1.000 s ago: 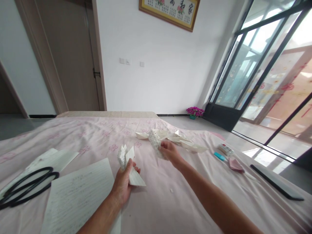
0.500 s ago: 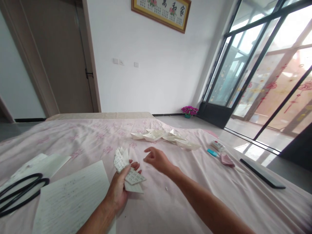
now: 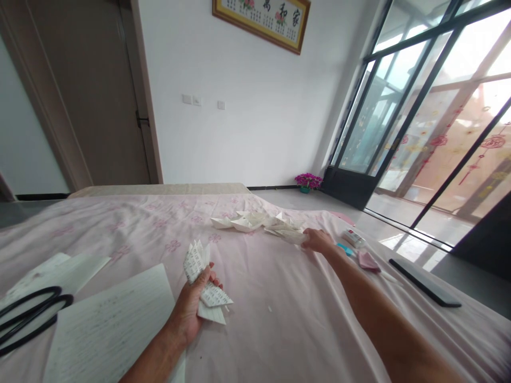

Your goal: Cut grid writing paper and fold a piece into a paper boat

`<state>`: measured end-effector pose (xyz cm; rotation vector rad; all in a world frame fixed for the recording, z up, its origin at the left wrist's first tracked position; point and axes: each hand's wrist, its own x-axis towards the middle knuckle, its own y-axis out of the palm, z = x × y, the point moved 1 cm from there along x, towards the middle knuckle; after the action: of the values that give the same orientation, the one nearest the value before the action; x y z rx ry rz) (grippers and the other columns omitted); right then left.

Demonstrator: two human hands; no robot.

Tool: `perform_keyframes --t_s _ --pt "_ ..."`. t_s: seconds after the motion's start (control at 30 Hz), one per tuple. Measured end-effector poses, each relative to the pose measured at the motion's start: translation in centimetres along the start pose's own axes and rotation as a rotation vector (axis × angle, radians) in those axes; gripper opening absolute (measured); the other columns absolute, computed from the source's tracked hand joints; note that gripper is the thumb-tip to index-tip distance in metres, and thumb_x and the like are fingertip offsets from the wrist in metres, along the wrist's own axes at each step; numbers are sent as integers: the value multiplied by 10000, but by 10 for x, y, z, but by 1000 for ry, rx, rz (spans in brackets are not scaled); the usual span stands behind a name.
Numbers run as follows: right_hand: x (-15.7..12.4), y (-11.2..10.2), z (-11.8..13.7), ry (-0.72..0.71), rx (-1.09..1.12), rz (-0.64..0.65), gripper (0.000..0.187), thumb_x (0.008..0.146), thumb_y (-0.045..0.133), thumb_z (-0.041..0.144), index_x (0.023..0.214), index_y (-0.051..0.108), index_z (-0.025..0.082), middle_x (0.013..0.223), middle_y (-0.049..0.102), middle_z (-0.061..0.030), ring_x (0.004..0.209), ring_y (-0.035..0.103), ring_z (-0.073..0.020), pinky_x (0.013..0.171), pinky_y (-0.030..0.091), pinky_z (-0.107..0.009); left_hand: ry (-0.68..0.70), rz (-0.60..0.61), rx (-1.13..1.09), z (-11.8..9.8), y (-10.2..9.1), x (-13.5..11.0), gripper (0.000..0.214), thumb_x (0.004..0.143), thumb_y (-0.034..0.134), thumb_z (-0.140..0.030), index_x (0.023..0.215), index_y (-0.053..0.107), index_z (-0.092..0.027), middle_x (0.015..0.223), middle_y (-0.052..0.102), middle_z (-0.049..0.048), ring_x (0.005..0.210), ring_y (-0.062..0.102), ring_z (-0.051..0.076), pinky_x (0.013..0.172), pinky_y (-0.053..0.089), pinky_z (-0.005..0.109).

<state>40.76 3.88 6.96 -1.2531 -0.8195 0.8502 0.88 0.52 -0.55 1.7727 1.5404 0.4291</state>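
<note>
We find the hands well apart. The left hand [image 3: 192,303] is clamped on folded papers [image 3: 195,264], held above the surface [image 3: 255,303] toward its near edge. The right hand [image 3: 318,241] meets the right end of the paper boats [image 3: 249,222], which lie in a row toward the far edge; whether its fingers grip, we cannot tell. We note a written sheet [image 3: 115,319] by the near left corner and a black slab [image 3: 425,283] along the right edge.
</note>
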Motion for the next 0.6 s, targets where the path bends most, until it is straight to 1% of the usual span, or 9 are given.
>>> perform_keyframes --t_s 0.07,0.13,0.2,0.27,0.3,0.37,0.43,0.5,0.6 --pt "-7 -6 6 -26 88 3 321 659 704 267 974 707 204 958 680 -80 999 579 -288 806 377 -349 1 8 4 1 0 0 405 761 779 -309 1091 590 -169 702 574 -35 617 599 116 646 569 274" --pt "-20 -10 23 -84 209 10 251 708 662 284 933 710 182 908 677 -75 914 599 -252 741 393 -314 2 3 6 2 1 0 474 726 808 -348 1106 587 -169 712 581 -32 632 605 120 649 570 277" --pt "-40 -8 52 -170 357 50 256 786 596 352 927 697 163 837 670 -57 800 607 -201 672 406 -273 4 -19 6 3 2 0 558 674 844 -374 1122 585 -168 720 590 -28 643 617 132 635 573 286" --pt "-67 0 88 -243 501 107 373 878 465 465 930 673 159 795 656 -42 703 597 -160 607 420 -245 9 -44 11 3 2 -3 632 624 870 -402 1139 586 -171 738 608 -19 655 632 150 624 580 305" --pt "-82 6 108 -284 599 158 424 897 418 515 934 658 167 767 643 -26 645 580 -138 576 422 -233 13 -50 10 4 3 -4 660 602 879 -416 1142 588 -174 750 619 -14 662 640 158 627 584 316" --pt "-112 20 146 -316 990 387 408 841 513 551 862 632 161 677 597 -6 547 522 -114 512 402 -224 28 -34 3 3 5 -8 683 577 887 -434 1143 598 -184 788 647 -1 689 657 173 648 588 326" --pt "-137 34 176 -299 1153 543 362 786 607 523 804 621 161 625 566 11 508 491 -98 477 373 -211 40 19 4 3 7 -13 654 591 880 -433 1134 614 -183 856 686 27 745 679 194 669 586 315" --pt "-155 44 195 -338 1150 562 301 757 663 459 765 626 160 617 555 21 517 468 -85 471 346 -197 37 54 29 2 9 -17 586 635 861 -400 1125 631 -176 944 714 58 823 694 215 696 582 297" --pt "-165 52 207 -522 1011 503 253 795 641 398 722 639 156 623 557 26 563 475 -87 489 335 -189 5 37 70 2 11 -21 472 687 831 -299 1103 648 -174 1034 724 70 908 698 218 763 575 277"
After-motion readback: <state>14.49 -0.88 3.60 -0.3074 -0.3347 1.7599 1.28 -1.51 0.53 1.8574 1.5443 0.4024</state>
